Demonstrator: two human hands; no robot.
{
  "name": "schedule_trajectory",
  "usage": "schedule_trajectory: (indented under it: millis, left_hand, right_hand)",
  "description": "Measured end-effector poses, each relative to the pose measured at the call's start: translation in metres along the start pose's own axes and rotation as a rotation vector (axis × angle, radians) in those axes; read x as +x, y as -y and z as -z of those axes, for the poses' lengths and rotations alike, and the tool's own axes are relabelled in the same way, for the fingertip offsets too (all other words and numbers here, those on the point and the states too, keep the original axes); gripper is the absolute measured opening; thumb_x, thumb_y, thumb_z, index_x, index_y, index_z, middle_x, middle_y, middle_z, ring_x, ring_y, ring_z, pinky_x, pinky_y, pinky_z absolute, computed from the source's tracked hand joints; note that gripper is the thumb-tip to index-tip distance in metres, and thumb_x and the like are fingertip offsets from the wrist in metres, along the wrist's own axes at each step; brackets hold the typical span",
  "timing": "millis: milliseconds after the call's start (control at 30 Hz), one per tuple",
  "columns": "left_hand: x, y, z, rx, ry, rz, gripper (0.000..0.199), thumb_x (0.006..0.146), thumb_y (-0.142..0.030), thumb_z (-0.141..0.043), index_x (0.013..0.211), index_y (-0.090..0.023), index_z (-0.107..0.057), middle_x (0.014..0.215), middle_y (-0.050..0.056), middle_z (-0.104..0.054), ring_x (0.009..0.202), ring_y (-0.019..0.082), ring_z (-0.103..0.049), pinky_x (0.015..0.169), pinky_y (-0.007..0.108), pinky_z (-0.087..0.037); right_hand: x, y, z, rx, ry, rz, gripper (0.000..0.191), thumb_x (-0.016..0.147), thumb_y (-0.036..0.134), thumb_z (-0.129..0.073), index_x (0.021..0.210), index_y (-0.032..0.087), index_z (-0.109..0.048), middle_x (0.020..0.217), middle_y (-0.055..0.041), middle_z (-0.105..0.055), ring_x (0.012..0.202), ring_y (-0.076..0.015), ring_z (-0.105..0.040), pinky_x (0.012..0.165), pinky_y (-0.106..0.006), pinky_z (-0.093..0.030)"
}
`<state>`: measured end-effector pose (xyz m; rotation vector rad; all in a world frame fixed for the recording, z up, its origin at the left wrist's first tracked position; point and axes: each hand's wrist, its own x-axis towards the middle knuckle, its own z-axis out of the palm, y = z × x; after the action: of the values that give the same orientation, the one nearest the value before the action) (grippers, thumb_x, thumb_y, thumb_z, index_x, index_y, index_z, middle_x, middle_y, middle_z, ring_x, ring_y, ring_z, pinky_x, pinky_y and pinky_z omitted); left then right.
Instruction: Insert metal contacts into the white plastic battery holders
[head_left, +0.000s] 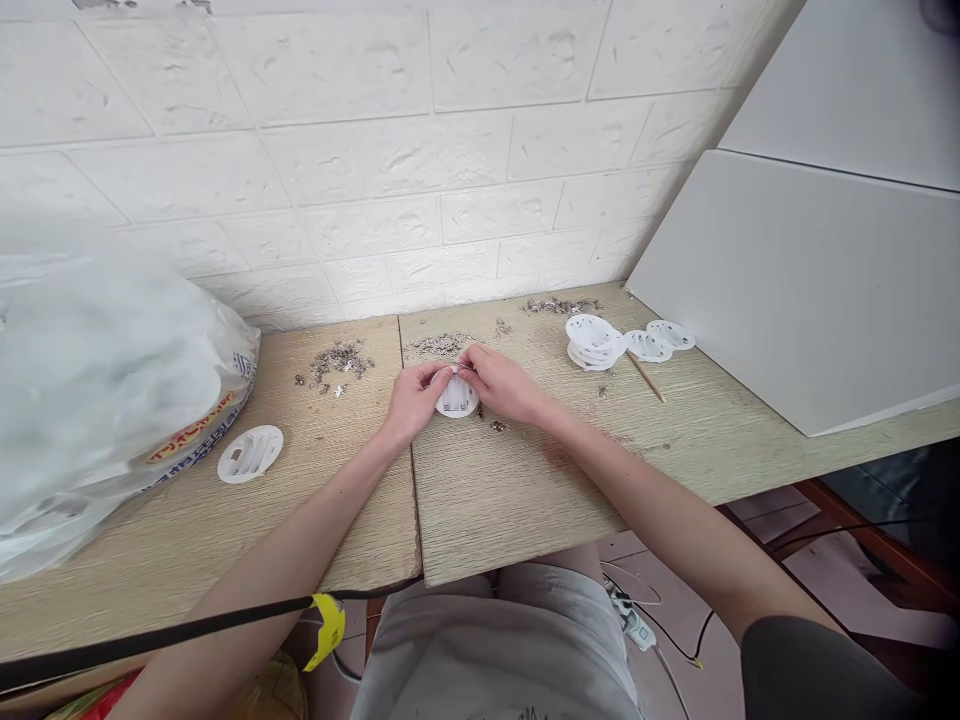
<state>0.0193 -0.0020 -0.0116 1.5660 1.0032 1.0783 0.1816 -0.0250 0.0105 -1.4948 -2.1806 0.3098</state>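
Over the seam of the table, my left hand (pixel 412 402) grips a round white plastic battery-compartment-like disc (pixel 459 398) by its upper left edge. Ribbed slots run across the disc, and small metal bits show near its lower rim. My right hand (pixel 501 384) is closed at the disc's upper right edge, fingertips pinched together; what lies between them is too small to make out. Just behind the hands is a pile of small metal pieces (pixel 441 344). A few darker metal bits (pixel 498 427) lie just below my right hand.
More metal pieces are heaped at left (pixel 341 362) and by the wall (pixel 562 306). Stacked white discs (pixel 592 342) stand at right, near a wooden stick (pixel 646 380). A single white disc (pixel 251 454) lies beside a large plastic bag (pixel 112 390). A black cable (pixel 187 628) crosses the front.
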Motion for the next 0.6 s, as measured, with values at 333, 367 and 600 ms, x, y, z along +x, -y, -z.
schedule_trajectory:
  millis: [333,367,600]
  left_hand:
    - [0.0,0.0,0.001,0.044,0.001,-0.004,0.035,0.076,-0.047,-0.062,0.086,-0.015,-0.074,0.08,0.006,-0.072,0.07,0.018,-0.061,0.063,0.027,-0.045]
    - [0.0,0.0,0.001,0.051,0.003,-0.003,0.036,0.076,-0.047,-0.062,0.087,-0.015,-0.074,0.081,0.006,-0.073,0.072,0.019,-0.062,0.063,0.027,-0.046]
    - [-0.001,-0.003,0.003,0.258,-0.036,-0.074,0.032,0.083,-0.037,-0.055,0.094,-0.015,-0.075,0.088,0.006,-0.074,0.078,0.02,-0.064,0.07,0.03,-0.048]
  right_hand:
    - [-0.001,0.012,0.005,-0.218,0.04,-0.035,0.023,0.1,0.028,-0.035,0.107,0.015,-0.052,0.108,-0.0119,-0.061,0.075,-0.0203,-0.058,0.061,-0.031,-0.035]
    - [-0.001,0.013,0.004,-0.229,0.038,-0.035,0.024,0.1,0.029,-0.034,0.107,0.015,-0.052,0.108,-0.0116,-0.061,0.074,-0.02,-0.058,0.06,-0.031,-0.035]
    - [-0.001,0.014,-0.003,-0.271,0.011,-0.05,0.026,0.101,0.031,-0.031,0.106,0.015,-0.051,0.106,-0.0108,-0.061,0.072,-0.0187,-0.057,0.057,-0.03,-0.033]
